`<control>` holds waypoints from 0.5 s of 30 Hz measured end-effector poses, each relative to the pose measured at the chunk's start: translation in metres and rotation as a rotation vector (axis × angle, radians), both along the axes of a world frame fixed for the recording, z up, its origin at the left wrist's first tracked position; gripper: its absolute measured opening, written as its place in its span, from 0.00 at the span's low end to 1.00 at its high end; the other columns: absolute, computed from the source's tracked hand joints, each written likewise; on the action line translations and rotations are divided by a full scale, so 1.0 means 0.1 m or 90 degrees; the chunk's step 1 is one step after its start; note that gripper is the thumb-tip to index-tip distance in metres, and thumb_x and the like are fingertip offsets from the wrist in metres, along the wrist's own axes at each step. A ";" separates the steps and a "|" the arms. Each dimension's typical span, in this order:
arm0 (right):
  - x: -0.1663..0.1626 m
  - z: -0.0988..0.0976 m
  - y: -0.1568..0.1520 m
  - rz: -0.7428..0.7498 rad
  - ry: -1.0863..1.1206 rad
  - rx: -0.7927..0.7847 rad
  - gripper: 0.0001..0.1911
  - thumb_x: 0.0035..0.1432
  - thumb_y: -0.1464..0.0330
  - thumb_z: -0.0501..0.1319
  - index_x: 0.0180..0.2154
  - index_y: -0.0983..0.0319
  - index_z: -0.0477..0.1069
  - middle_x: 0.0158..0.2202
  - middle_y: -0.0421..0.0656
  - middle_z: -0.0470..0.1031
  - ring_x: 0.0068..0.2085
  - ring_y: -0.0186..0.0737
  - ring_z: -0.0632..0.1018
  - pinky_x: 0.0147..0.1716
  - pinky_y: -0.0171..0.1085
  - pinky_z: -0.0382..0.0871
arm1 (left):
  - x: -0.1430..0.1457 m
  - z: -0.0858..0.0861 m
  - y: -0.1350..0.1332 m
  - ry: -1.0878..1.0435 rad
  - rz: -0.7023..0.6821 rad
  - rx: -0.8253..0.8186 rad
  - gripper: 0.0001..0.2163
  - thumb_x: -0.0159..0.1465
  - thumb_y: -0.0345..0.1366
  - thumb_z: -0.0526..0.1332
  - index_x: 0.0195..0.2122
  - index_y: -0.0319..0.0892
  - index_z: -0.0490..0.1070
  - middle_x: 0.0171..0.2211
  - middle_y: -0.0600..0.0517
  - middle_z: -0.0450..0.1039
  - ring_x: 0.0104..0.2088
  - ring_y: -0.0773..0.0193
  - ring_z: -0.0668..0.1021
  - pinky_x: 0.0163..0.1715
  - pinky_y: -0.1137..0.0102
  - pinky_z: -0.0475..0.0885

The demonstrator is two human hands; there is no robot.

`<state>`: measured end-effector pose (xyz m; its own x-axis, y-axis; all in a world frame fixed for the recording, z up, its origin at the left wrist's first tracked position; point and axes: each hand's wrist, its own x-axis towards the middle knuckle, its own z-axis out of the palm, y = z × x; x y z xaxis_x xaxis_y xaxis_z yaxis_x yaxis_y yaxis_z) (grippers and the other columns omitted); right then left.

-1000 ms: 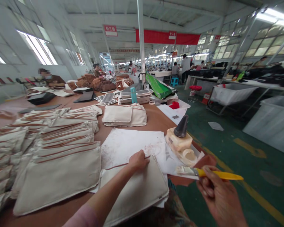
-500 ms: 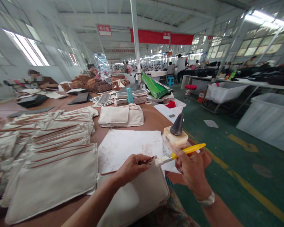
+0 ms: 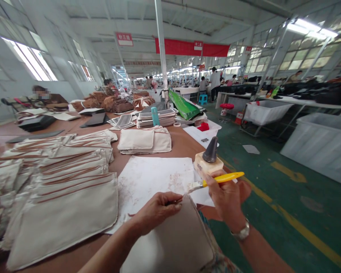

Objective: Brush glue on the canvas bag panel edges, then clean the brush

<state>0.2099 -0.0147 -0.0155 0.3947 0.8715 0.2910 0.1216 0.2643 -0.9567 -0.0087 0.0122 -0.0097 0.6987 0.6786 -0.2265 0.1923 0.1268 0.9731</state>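
My right hand (image 3: 226, 197) is closed around a brush with a yellow handle (image 3: 224, 177). Its pale, glue-smeared bristles (image 3: 193, 186) are at the top edge of an off-white stitched panel (image 3: 170, 242), close to my left fingertips. My left hand (image 3: 159, 210) pinches that edge, where a bit of brown trim shows. The panel hangs down towards my lap and partly covers a stained white sheet (image 3: 156, 172). Just beyond my right hand stands a cream-coloured container (image 3: 207, 163) with a dark cone-shaped top (image 3: 211, 150).
Rows of similar off-white panels (image 3: 71, 212) overlap on the left of the brown table (image 3: 184, 144). A small stack of panels (image 3: 144, 139) lies ahead, near a teal bottle (image 3: 155, 116) and a green bag (image 3: 184, 104). White bins (image 3: 318, 144) stand on the green floor to the right.
The panel has shifted down and to the right, uncovering more of the white sheet. My left hand has dropped slightly with it. The brush has moved a little up, still by the edge.
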 end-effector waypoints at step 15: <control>0.05 0.35 -0.43 0.188 0.160 -0.086 0.11 0.59 0.62 0.64 0.31 0.60 0.66 0.15 0.30 0.58 0.16 0.26 0.59 0.15 0.27 0.54 | -0.03 0.12 -0.34 0.245 0.010 0.893 0.13 0.68 0.38 0.55 0.28 0.41 0.70 0.24 0.54 0.65 0.23 0.68 0.66 0.23 0.71 0.56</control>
<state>0.2147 -0.0578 0.0194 0.1656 0.9819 0.0920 -0.1825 0.1222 -0.9756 -0.0119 -0.0221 0.0026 0.7397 0.5015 0.4487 0.4719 -0.8619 0.1855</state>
